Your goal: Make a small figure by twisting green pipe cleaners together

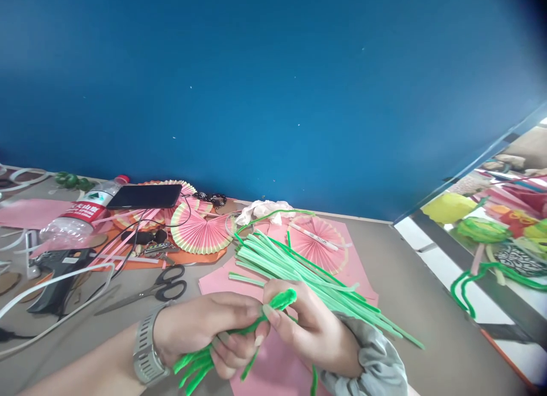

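Observation:
A bunch of bright green pipe cleaners (pixel 194 368) runs through my left hand (pixel 226 327), whose fingers are wrapped round it. The bunch's free ends fan out at the lower left, and its bent-over tip points up to the right. My right hand (pixel 305 327) pinches the bunch close to that tip with thumb and forefinger, touching the left fingertips. One green strand hangs below my right hand. Just behind my hands lies a pile of light green pipe cleaners (pixel 294 270) on pink paper (pixel 359 259).
Scissors (pixel 158 290) lie left of my hands. Farther left are a black glue gun (pixel 60 279), a plastic bottle (pixel 85 211), a phone (pixel 145 196) and cables. Pleated pink paper fans (pixel 203 231) and a white marker (pixel 314 236) lie near the blue partition (pixel 273 99).

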{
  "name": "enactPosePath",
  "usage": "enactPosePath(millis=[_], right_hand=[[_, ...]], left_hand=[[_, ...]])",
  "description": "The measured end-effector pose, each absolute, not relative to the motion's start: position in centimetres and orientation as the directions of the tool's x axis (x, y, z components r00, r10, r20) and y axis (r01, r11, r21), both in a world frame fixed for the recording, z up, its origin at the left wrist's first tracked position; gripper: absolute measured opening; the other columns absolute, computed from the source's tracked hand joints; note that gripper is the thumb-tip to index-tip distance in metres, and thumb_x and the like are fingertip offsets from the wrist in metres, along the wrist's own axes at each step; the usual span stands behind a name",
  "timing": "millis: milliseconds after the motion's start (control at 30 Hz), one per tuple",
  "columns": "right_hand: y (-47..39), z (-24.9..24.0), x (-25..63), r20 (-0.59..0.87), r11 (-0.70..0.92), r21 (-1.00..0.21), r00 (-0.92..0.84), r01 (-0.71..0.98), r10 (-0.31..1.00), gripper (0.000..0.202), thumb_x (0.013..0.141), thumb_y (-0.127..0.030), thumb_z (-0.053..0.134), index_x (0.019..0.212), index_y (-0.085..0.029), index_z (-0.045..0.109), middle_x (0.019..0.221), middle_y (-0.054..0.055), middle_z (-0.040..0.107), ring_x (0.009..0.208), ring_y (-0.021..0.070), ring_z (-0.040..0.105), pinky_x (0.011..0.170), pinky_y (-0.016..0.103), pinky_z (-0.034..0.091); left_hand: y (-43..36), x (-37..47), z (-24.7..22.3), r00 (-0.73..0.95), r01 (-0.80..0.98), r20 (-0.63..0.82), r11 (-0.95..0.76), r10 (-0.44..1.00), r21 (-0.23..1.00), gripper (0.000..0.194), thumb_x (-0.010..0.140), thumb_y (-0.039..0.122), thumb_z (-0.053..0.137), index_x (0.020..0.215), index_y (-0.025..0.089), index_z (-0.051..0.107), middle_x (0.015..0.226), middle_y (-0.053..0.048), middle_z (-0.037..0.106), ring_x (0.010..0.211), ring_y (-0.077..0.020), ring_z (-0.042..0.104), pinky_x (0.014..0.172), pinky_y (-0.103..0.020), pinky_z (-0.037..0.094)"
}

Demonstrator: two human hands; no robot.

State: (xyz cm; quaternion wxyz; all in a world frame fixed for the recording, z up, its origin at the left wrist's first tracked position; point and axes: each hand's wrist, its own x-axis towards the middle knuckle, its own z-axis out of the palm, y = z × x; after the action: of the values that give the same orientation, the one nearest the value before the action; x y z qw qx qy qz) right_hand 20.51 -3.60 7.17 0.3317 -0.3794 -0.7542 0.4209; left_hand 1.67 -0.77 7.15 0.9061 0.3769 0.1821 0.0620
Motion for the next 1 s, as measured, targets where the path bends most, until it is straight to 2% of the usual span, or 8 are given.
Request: enactPosePath(millis=[100, 200, 333, 433, 500, 667, 833, 1000], right_hand=[[-3.5, 7.2, 20.4, 0.158, 0.34, -0.882, -0.474, 0.327, 0.866, 0.015, 0.084, -0.018, 0.046, 0.069, -0.02, 0.047, 0.059, -0.005, 0.043, 0.052, 0.0091, 0.036, 0.051, 0.022, 0.03], [-3.5, 7.1, 20.3, 0.135, 0.302, -0.88, -0.416, 0.367, 0.899, 0.017, 0.083, -0.015, 0.045, 0.066, -0.019, 0.045, 0.057, -0.005, 0.039, 0.049, 0.0085, 0.032, 0.048, 0.023, 0.027], [-3.7, 6.3, 19.6, 0.121, 0.23, -0.891, -0.283, 0.391, 0.951, 0.02, 0.084, -0.016, 0.043, 0.064, -0.019, 0.041, 0.055, -0.006, 0.036, 0.05, 0.009, 0.032, 0.048, 0.024, 0.026], [-3.7, 5.1, 18.6, 0.108, 0.158, -0.917, -0.153, 0.366, 0.982, 0.024, 0.084, -0.019, 0.041, 0.061, -0.021, 0.035, 0.054, -0.007, 0.031, 0.049, 0.0091, 0.029, 0.047, 0.024, 0.024], [-3.5, 4.1, 17.8, 0.083, 0.1, -0.941, -0.066, 0.323, 0.994, 0.026, 0.086, -0.023, 0.037, 0.061, -0.022, 0.03, 0.055, -0.007, 0.027, 0.05, 0.0095, 0.028, 0.047, 0.024, 0.024], [-2.6, 2.0, 17.1, -0.052, -0.044, -0.977, -0.032, 0.207, 0.998, 0.025, 0.088, -0.031, 0.031, 0.065, -0.024, 0.026, 0.053, -0.009, 0.022, 0.046, 0.0094, 0.023, 0.042, 0.023, 0.025], [-2.4, 3.8, 18.5, -0.065, -0.014, -0.979, -0.243, 0.205, 0.968, 0.031, 0.091, -0.04, 0.025, 0.066, -0.023, 0.029, 0.055, -0.008, 0.026, 0.047, 0.0094, 0.028, 0.045, 0.023, 0.029], [-2.5, 7.9, 21.4, -0.077, 0.126, -0.92, -0.484, 0.372, 0.872, 0.027, 0.092, -0.036, 0.034, 0.075, -0.02, 0.047, 0.066, -0.004, 0.043, 0.06, 0.0111, 0.04, 0.057, 0.024, 0.036]], left_hand=[[-0.7, 1.7, 7.1, 0.91, 0.057, -0.319, 0.683, 0.264, 0.728, 0.028, 0.089, 0.041, 0.043, 0.074, 0.017, 0.044, 0.055, 0.008, 0.025, 0.045, -0.0058, 0.014, 0.044, -0.021, 0.012], [-1.0, 1.9, 7.3, 0.852, 0.06, -0.344, 0.578, 0.396, 0.814, 0.026, 0.091, 0.04, 0.04, 0.076, 0.018, 0.045, 0.059, 0.007, 0.03, 0.05, -0.0078, 0.021, 0.048, -0.022, 0.019], [-1.7, 2.4, 7.7, 0.707, 0.197, -0.247, 0.152, 0.662, 0.969, 0.022, 0.092, 0.031, 0.039, 0.077, 0.02, 0.048, 0.066, 0.004, 0.043, 0.06, -0.011, 0.038, 0.058, -0.024, 0.031], [-2.0, 2.9, 6.9, 0.602, 0.479, -0.075, -0.284, 0.795, 0.831, 0.02, 0.091, 0.018, 0.035, 0.079, 0.021, 0.05, 0.073, 0.001, 0.054, 0.068, -0.0151, 0.049, 0.063, -0.027, 0.035], [-1.9, 3.1, 5.8, 0.567, 0.563, 0.0, -0.387, 0.824, 0.73, 0.02, 0.087, 0.011, 0.035, 0.086, 0.02, 0.053, 0.081, -0.003, 0.058, 0.077, -0.0209, 0.052, 0.069, -0.033, 0.037], [-1.2, 3.4, 3.9, 0.545, 0.534, -0.02, -0.329, 0.838, 0.778, 0.023, 0.082, 0.007, 0.038, 0.094, 0.017, 0.055, 0.092, -0.01, 0.057, 0.093, -0.0284, 0.047, 0.085, -0.046, 0.03], [-0.8, 2.9, 5.5, 0.592, 0.322, -0.14, -0.074, 0.794, 0.944, 0.023, 0.093, 0.031, 0.03, 0.077, 0.021, 0.044, 0.069, 0.001, 0.044, 0.064, -0.0153, 0.041, 0.063, -0.03, 0.035], [-0.6, 2.5, 6.7, 0.706, 0.059, -0.219, 0.252, 0.673, 0.966, 0.028, 0.094, 0.038, 0.025, 0.079, 0.02, 0.04, 0.059, 0.007, 0.026, 0.049, -0.0086, 0.02, 0.045, -0.023, 0.021]])
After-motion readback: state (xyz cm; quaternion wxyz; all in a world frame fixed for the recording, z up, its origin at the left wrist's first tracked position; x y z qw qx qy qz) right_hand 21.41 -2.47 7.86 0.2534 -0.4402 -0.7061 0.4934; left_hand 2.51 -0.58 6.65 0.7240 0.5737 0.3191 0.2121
